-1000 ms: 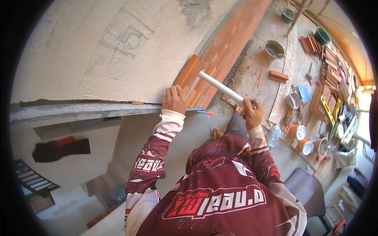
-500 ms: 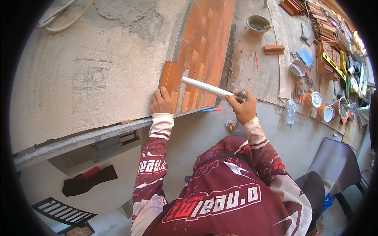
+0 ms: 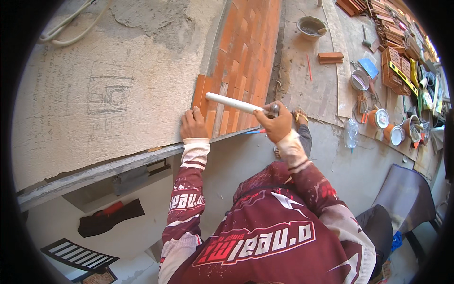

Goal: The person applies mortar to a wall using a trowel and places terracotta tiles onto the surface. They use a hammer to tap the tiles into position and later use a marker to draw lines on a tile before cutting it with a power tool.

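Note:
My left hand (image 3: 193, 124) rests with bent fingertips on the lower end of a terracotta tile (image 3: 200, 92), at the left edge of a band of narrow orange tiles (image 3: 240, 52). My right hand (image 3: 274, 122) grips a white round rod or tube (image 3: 230, 102) near a metal end partly hidden by my fingers; its far tip lies over that terracotta tile. Left of the tiles is a pale rough slab (image 3: 63, 120) with pencilled sketches, bordered at the bottom by a grey ledge (image 3: 85, 171).
To the right, a dusty board floor (image 3: 302, 94) holds a mortar bowl (image 3: 308, 27), loose tile pieces (image 3: 330, 57), bricks (image 3: 392, 64), buckets (image 3: 379, 118), a plastic bottle (image 3: 351, 132) and tools. A cable (image 3: 66, 40) lies top left; a dark sheet (image 3: 402, 194) is lower right.
The view has turned and then steadied. My right hand and the white tube have shifted up and left, bringing its tip over the edge tile. My left hand stays at that tile.

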`<state>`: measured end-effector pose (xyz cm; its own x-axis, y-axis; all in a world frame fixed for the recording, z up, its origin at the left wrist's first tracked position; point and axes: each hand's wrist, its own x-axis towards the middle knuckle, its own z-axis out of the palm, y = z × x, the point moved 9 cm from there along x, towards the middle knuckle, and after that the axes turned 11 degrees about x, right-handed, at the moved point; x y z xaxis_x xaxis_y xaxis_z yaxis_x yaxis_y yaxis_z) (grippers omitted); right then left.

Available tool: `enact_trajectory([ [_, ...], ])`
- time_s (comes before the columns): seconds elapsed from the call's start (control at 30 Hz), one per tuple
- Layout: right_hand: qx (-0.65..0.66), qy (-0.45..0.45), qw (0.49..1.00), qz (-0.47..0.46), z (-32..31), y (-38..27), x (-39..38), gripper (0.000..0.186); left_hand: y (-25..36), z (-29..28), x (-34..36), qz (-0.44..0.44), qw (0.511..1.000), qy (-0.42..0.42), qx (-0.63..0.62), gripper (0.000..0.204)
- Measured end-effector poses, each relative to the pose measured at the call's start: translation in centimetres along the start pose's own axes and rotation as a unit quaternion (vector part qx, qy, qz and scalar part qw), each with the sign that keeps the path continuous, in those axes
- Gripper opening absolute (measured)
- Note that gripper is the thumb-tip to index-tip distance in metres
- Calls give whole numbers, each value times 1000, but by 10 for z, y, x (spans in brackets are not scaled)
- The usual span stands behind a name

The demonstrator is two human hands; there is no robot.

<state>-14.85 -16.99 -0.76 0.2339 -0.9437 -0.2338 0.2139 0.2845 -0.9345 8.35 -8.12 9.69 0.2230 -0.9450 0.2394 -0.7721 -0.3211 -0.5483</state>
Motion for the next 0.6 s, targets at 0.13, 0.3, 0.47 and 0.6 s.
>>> enact_trajectory([
  [0.13, -32, -26, 999, -31, -5, -7, 0, 30, -1, 2, -2, -3, 1000, -12, 4, 39],
  [0.3, 29, -2, 1000, 9, -7, 2, -1, 30, 0, -3, 1, -9, 1000, -10, -2, 42],
  [0.47, -2, -10, 1000, -6, -12, -3, -3, 29, -2, 0, -2, -13, 1000, -8, -6, 43],
  [0.6, 42, 4, 999, 24, -15, -12, -5, 29, -2, -2, -2, -16, 1000, -7, -11, 42],
])
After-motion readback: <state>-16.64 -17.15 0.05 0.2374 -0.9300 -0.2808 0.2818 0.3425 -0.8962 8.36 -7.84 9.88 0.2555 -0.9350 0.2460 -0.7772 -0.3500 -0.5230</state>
